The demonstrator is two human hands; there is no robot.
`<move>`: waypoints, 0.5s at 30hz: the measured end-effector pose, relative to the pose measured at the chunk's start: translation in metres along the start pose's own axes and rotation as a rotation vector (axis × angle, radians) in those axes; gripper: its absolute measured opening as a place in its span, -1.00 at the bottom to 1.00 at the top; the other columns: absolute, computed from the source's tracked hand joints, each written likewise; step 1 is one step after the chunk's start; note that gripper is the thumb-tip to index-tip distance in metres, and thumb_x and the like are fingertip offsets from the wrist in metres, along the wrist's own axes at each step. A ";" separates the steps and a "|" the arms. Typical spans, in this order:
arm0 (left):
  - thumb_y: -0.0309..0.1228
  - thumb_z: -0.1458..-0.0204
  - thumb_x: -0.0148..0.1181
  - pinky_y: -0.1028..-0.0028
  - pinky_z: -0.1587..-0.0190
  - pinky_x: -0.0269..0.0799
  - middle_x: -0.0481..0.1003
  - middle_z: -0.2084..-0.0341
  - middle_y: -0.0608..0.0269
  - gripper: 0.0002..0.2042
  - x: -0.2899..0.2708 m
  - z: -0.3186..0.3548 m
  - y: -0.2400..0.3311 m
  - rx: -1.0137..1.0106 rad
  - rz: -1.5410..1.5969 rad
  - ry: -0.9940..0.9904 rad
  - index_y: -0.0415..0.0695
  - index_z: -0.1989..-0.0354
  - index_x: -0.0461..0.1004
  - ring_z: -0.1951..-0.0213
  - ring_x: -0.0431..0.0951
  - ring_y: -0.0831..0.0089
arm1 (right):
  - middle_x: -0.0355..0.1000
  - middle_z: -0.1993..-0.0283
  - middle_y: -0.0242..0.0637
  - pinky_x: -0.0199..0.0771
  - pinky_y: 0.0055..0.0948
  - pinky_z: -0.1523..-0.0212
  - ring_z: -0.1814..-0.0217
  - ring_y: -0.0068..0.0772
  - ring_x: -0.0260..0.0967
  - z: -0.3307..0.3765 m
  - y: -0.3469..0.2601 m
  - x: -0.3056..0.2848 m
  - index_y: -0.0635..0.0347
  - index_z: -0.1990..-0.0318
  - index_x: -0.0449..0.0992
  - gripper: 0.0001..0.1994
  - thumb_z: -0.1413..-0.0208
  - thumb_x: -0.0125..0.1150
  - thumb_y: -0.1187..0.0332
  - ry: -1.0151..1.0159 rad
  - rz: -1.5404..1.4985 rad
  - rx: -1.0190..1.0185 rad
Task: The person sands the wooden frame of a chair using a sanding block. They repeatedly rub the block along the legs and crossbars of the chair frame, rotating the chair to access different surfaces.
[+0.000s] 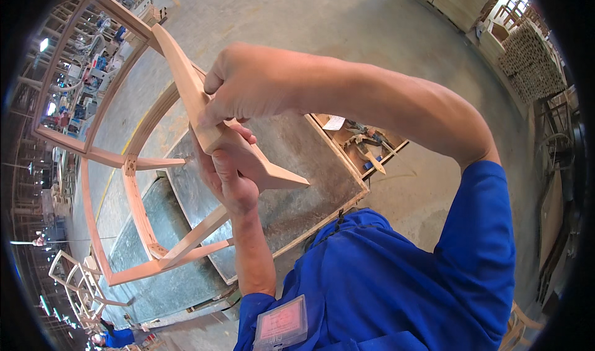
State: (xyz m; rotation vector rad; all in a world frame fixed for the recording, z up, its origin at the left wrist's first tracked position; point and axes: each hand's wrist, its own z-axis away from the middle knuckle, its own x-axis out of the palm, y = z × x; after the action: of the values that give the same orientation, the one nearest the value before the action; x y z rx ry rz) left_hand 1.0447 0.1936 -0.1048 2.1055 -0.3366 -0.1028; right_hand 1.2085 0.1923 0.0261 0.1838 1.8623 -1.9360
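A pale, unfinished wooden chair frame [180,63] stands tilted over a worktable. My left hand [228,180] wraps round one of its members from below, near a broad joint, with the thumb along the near side. My right hand [251,84] reaches across from the right, its fingers curled down against the top of the same member, just above my left hand. Whatever may be between those right fingers is hidden. Beside my hands, a tapered end of the frame points right over the table.
The dark-topped worktable [322,171] has a wooden edge. An open drawer [356,146] beside it holds tools and a paper. Another chair frame [77,283] and a person in blue [118,337] are at lower left. Stacked boards [455,1] and wooden pieces [532,60] stand at upper right.
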 end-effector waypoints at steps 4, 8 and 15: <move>0.12 -0.29 -0.10 0.40 0.14 0.45 0.50 0.30 0.07 -0.35 0.002 0.007 -0.006 0.017 -0.037 0.059 -0.30 -0.22 0.24 0.26 0.51 0.39 | 0.61 0.26 -0.08 0.47 -0.33 0.09 0.19 -0.35 0.54 -0.001 0.006 0.006 0.34 0.11 0.66 -0.65 0.02 0.41 0.29 0.081 -0.016 -0.034; 0.07 -0.29 -0.06 0.35 0.11 0.45 0.50 0.30 0.05 -0.40 0.005 0.006 -0.006 0.038 -0.012 0.090 -0.29 -0.19 0.26 0.26 0.51 0.35 | 0.61 0.27 -0.10 0.48 -0.35 0.11 0.21 -0.39 0.54 -0.008 0.022 0.009 0.32 0.07 0.65 -0.65 0.00 0.38 0.30 0.087 -0.175 -0.054; 0.03 -0.24 0.06 0.33 0.19 0.41 0.50 0.31 -0.05 -0.42 -0.006 0.013 -0.013 0.063 -0.069 0.110 -0.30 -0.14 0.29 0.28 0.49 0.29 | 0.57 0.40 -0.34 0.51 -0.57 0.30 0.36 -0.67 0.47 -0.006 0.158 -0.006 0.25 0.00 0.63 -0.73 -0.16 0.25 0.40 0.219 -0.127 -0.200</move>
State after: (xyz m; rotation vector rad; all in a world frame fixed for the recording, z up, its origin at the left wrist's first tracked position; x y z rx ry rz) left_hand 1.0390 0.1906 -0.1230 2.1755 -0.2036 -0.0172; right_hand 1.2756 0.2006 -0.1167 0.2276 2.2475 -1.8575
